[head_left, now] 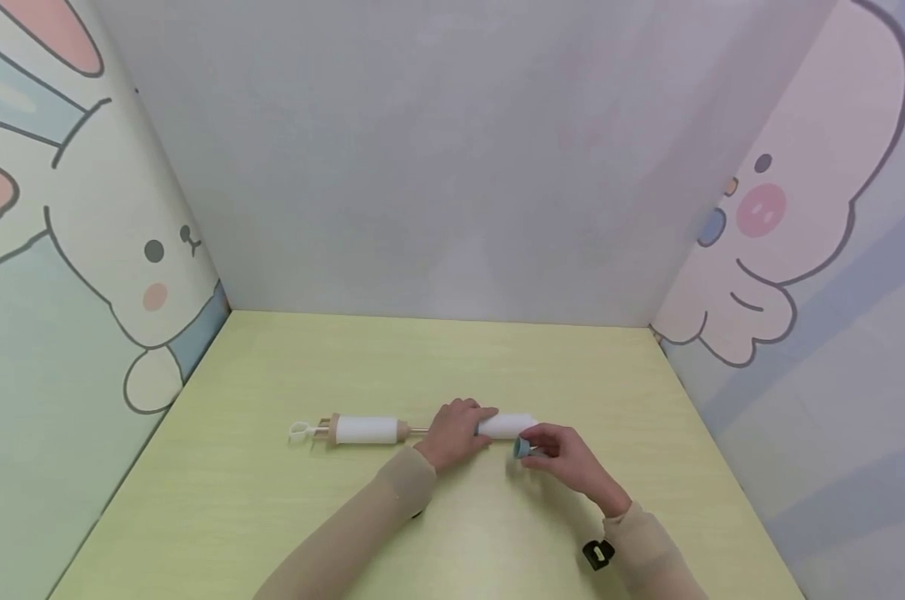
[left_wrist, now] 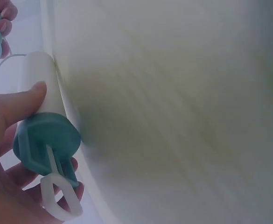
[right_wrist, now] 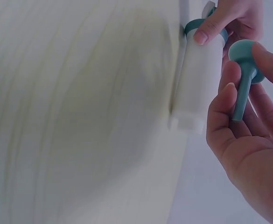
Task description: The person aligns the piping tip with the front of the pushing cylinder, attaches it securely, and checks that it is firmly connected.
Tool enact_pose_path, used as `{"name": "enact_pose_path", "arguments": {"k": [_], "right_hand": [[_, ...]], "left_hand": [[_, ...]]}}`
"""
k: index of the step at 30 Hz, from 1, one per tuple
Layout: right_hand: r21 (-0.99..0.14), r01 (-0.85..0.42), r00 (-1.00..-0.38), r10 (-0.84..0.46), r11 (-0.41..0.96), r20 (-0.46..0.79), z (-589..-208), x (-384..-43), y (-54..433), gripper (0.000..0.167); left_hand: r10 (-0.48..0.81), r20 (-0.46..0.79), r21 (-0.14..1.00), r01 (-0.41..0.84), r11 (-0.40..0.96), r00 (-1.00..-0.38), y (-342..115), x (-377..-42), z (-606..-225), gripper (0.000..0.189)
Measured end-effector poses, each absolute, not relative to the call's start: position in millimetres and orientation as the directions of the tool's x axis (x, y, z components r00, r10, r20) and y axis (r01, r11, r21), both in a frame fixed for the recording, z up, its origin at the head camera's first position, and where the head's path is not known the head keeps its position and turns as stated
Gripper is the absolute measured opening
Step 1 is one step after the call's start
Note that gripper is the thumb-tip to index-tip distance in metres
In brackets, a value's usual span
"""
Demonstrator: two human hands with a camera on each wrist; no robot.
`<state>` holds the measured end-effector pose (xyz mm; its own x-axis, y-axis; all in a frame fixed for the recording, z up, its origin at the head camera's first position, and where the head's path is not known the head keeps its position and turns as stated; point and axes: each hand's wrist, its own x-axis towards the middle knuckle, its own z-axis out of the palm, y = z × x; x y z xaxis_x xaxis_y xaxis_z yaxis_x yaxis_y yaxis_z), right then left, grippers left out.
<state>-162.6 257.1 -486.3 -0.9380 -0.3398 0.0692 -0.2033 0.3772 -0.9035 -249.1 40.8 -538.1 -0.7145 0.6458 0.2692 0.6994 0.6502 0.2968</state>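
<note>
My left hand [head_left: 456, 433] grips a white syringe-like tube [head_left: 507, 426] lying sideways over the table. In the left wrist view the thumb lies along the tube beside its teal flanged end [left_wrist: 47, 140], from which a white ring handle [left_wrist: 61, 198] sticks out. My right hand [head_left: 568, 458] pinches a small teal nozzle [right_wrist: 242, 88], with a wide cup-shaped end and a narrow stem, just off the tube's far end. A gap shows between nozzle and tube in the right wrist view.
A second syringe-like white tube [head_left: 366, 430] with beige ends and a white ring handle [head_left: 299, 431] lies to the left on the yellow-green table [head_left: 332, 367]. A grey wall [head_left: 437, 208] stands behind; side walls with cartoon animals flank the table.
</note>
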Motion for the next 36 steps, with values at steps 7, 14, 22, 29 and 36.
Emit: {"name": "enact_pose_path", "arguments": {"k": [7, 14, 22, 29, 36], "right_hand": [[-0.912, -0.194, -0.939, -0.336, 0.362, 0.067, -493.6, -167.4, 265.2, 0.03], [-0.894, -0.2, -0.952, -0.294, 0.401, 0.081, -508.8, -176.3, 276.3, 0.029], [-0.9, -0.183, -0.959, -0.272, 0.395, 0.075, -498.9, -179.1, 282.7, 0.033], [-0.903, -0.157, -0.97, -0.233, 0.399, 0.066, -498.6, -184.7, 286.7, 0.033], [-0.91, -0.18, -0.964, -0.251, 0.372, 0.088, -498.7, -188.7, 283.6, 0.033]], "left_hand": [[0.639, 0.261, 0.296, 0.69, 0.66, -0.723, 39.9, -248.0, -538.0, 0.044], [0.617, 0.317, 0.279, 0.692, 0.666, -0.721, 32.5, -247.3, -531.9, 0.042], [0.587, 0.334, 0.308, 0.674, 0.671, -0.737, 19.8, -247.2, -519.0, 0.043], [0.563, 0.344, 0.369, 0.66, 0.655, -0.751, 7.0, -245.7, -511.5, 0.045], [0.566, 0.373, 0.414, 0.677, 0.608, -0.736, -4.7, -238.1, -502.1, 0.044]]}}
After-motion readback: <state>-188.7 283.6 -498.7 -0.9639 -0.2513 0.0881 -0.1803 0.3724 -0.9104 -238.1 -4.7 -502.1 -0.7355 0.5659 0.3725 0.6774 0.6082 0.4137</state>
